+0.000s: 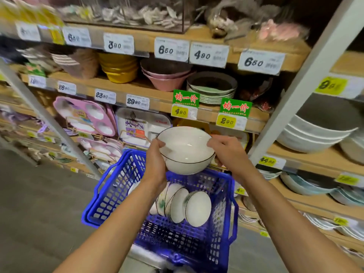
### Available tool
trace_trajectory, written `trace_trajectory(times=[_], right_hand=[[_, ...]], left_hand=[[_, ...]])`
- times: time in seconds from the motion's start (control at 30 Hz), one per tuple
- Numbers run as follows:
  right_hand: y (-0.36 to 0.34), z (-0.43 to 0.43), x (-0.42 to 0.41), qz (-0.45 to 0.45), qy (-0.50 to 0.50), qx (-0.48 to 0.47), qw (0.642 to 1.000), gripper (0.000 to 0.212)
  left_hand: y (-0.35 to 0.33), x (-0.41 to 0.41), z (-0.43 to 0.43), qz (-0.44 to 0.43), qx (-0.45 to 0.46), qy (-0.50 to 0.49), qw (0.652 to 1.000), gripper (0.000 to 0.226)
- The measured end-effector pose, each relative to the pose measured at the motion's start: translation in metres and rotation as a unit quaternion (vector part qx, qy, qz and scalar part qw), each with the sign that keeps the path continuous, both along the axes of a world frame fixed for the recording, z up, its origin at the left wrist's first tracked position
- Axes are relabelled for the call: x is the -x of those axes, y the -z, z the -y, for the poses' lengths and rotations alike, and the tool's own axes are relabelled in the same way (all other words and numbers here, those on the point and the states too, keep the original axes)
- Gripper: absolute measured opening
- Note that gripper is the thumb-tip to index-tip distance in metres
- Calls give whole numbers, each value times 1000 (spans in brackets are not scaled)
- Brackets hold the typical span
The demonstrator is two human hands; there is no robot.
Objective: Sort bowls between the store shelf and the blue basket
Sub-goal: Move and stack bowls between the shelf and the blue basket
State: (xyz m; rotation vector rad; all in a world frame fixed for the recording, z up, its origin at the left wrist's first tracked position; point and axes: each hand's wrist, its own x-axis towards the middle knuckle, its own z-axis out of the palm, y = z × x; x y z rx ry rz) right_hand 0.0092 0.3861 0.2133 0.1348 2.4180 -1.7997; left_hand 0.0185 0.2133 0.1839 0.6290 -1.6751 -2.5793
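Bowl (185, 152), white with a thin dark rim, sits between our hands. Our left hand (155, 160) grips its left side, thumb over the rim, and our right hand (228, 152) pinches the rim opposite. Directly beneath our hands stands the blue basket (114, 196), with more bowls (198, 208) lying on edge inside. Beyond our hands runs the store shelf (94, 81), stacked with pink bowls (167, 79) and yellow bowls (119, 68).

A single head-worn view is given, set close above the blue basket (110, 196) and directed forward and down; the store shelf (159, 103) is faced just beyond it.
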Motion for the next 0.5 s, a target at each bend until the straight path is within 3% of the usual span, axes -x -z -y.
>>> trace_trajectory(times=[0.1,0.23,0.33,0.5], right_hand=[[-22,13,-7,3,28,144,989,29],[-48,30,-24,0,79,391,917,34],[-70,41,-43,-28,121,446,886,41],[-97,46,-80,-79,189,446,871,48]], left_hand=[[-37,-2,2,-32,-6,12,999,25],[-76,-12,5,-74,2,77,994,30],[-100,-21,9,-109,13,123,986,30],[-125,-34,8,-136,-17,185,973,27]])
